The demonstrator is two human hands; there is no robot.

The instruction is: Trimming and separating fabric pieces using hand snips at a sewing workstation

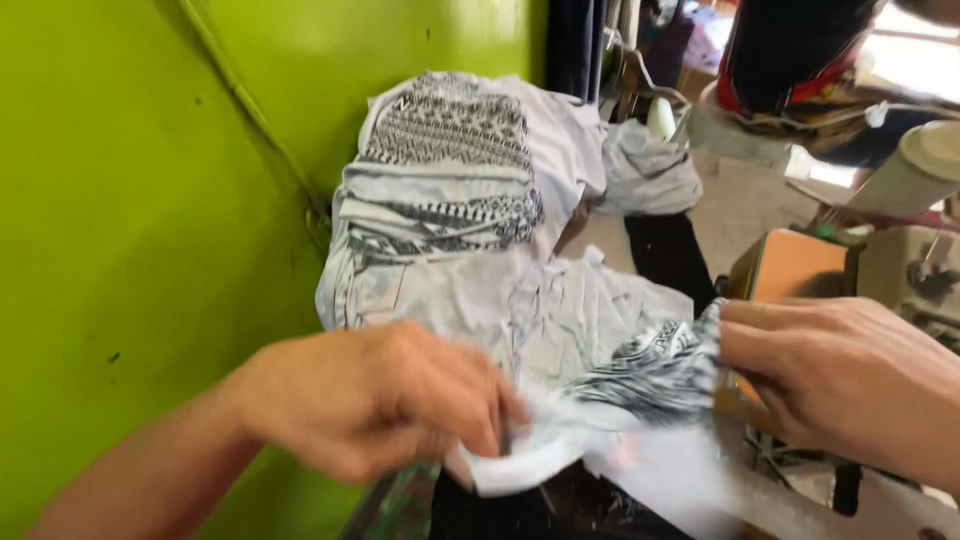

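My left hand pinches the near edge of a white fabric piece printed with a black pattern. My right hand grips the same piece at its right side, where the dark print bunches up. The cloth is stretched between both hands and looks blurred. Behind it lies a stack of similar white pieces with black patterned bands, piled against the green wall.
A bright green wall fills the left side. More crumpled white cloth lies at the back. A sewing machine and an orange-brown surface stand on the right. Dark fabric hangs at the top right.
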